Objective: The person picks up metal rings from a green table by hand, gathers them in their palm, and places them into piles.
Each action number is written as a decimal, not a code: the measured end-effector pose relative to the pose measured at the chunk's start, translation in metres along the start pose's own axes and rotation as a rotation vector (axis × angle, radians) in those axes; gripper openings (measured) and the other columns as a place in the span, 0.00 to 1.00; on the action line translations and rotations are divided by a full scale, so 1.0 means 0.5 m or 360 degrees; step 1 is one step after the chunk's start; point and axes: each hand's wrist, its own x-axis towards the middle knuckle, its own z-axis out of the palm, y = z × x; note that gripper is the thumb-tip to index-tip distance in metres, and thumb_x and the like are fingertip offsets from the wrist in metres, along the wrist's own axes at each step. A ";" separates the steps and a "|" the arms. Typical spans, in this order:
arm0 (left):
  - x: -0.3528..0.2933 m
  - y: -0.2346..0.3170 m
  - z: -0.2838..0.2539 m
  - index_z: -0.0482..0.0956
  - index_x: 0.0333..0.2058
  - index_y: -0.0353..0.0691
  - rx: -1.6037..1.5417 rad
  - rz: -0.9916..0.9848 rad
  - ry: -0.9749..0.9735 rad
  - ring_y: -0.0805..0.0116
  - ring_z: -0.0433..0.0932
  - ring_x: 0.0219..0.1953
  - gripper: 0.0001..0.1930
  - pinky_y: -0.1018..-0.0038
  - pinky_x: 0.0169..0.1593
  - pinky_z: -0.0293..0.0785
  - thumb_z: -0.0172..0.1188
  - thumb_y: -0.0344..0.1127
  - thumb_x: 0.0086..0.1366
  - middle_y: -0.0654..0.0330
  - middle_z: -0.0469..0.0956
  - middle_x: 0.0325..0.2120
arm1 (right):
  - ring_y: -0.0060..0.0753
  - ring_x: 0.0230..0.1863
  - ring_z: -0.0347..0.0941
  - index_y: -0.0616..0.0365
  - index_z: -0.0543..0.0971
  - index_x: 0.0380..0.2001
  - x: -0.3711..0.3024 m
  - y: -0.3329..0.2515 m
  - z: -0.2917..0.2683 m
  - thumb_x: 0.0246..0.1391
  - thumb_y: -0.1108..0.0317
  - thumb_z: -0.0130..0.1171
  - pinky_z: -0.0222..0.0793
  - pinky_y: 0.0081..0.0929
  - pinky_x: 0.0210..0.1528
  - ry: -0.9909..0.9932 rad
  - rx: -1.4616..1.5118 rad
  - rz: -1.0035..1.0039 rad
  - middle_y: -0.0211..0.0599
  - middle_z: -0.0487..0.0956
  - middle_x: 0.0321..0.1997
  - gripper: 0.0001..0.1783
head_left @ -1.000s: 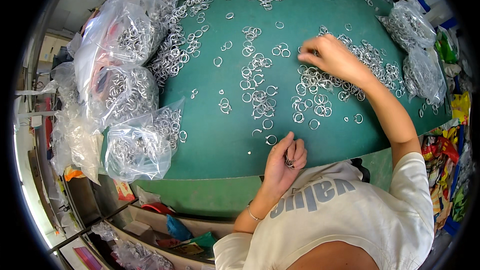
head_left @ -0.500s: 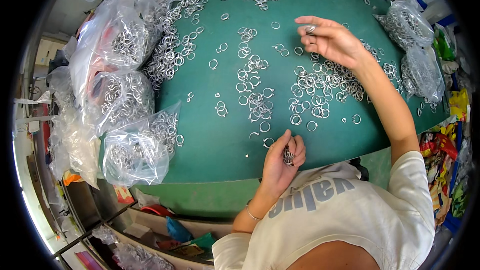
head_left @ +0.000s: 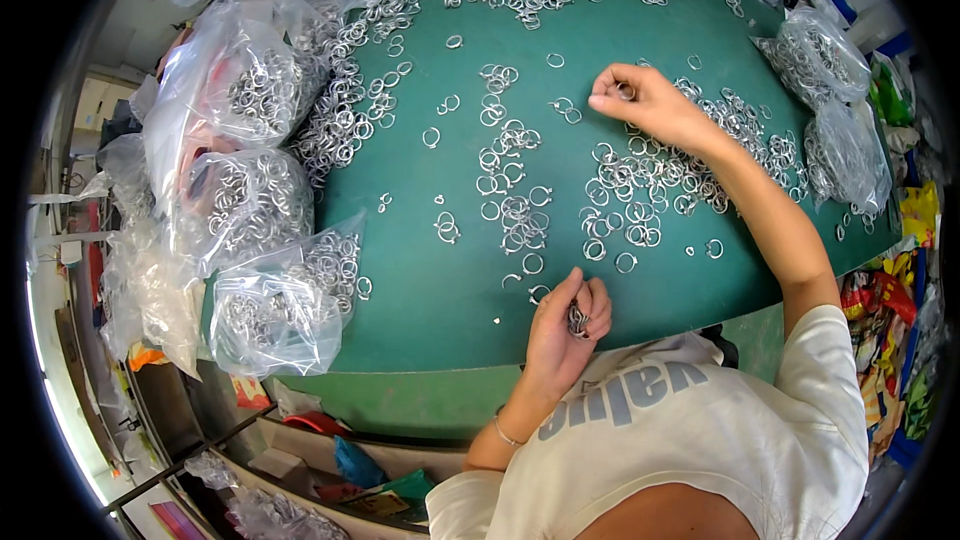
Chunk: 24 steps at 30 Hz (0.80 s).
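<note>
Near the table's front edge, my left hand (head_left: pixel 560 332) is closed around a small bunch of silvery metal rings (head_left: pixel 577 320), which shows between the fingers. My right hand (head_left: pixel 645 108) reaches over the right half of the table, palm down, with thumb and fingers drawn together. A single ring (head_left: pixel 626 91) shows at its curled fingers; whether it is worn or held is unclear. Below that hand spreads a loose heap of similar rings (head_left: pixel 640 180). A column of small ring clusters (head_left: pixel 522 225) lies left of it, running away from my left hand.
The green tabletop (head_left: pixel 400 280) carries more rings (head_left: pixel 350 90) along its left side and rings (head_left: pixel 530 5) at the far edge. Clear plastic bags of rings (head_left: pixel 275 315) line the left; two more bags (head_left: pixel 845 150) sit at the right. An open drawer (head_left: pixel 330 470) is below the table.
My right hand has come down toward the table, its fingers curling in from a more spread pose. It now covers where a lone ring lay. My left hand keeps its hold.
</note>
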 end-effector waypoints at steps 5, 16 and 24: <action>0.005 0.004 0.001 0.56 0.16 0.41 0.0009 0.0010 -0.0003 0.75 0.53 0.18 0.19 0.80 0.22 0.51 0.41 0.40 0.66 0.65 0.54 0.16 | 0.18 0.21 0.62 0.63 0.74 0.35 0.030 -0.064 0.020 0.51 0.58 0.56 0.56 0.12 0.22 -0.0069 0.1855 0.0213 0.23 0.66 0.18 0.17; 0.003 0.019 -0.011 0.57 0.16 0.41 0.0004 0.0102 -0.0001 0.76 0.53 0.18 0.20 0.81 0.21 0.51 0.40 0.41 0.66 0.65 0.54 0.16 | 0.19 0.19 0.61 0.60 0.73 0.24 0.176 -0.009 0.060 0.48 0.66 0.57 0.59 0.20 0.23 0.0266 -0.0110 -0.0374 0.23 0.66 0.18 0.08; 0.009 0.022 -0.008 0.57 0.16 0.41 0.0009 0.0079 -0.0003 0.76 0.53 0.19 0.20 0.81 0.21 0.51 0.40 0.41 0.66 0.65 0.54 0.16 | 0.11 0.16 0.55 0.59 0.73 0.26 0.066 -0.049 -0.031 0.49 0.65 0.53 0.49 0.15 0.16 -0.0327 0.0737 0.0036 0.23 0.64 0.15 0.08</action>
